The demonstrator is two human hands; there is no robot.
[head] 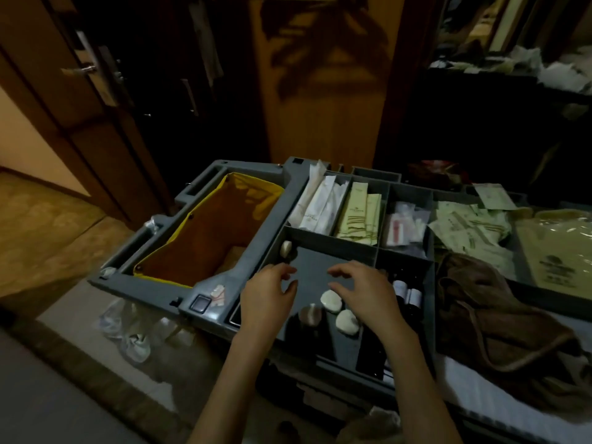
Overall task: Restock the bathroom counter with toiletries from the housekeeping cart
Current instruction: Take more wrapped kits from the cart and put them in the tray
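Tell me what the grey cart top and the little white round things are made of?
Grey cart top: looks like moulded plastic, matte, with rounded edges and built-in dividers.
Little white round things: perhaps wrapped soaps; the pale matte covering suggests paper, but too dim to be sure.

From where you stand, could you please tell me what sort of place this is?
Probably a hotel room entrance or corridor: a housekeeping cart with wrapped toiletry packets and round soaps in its compartments, beside a wooden door.
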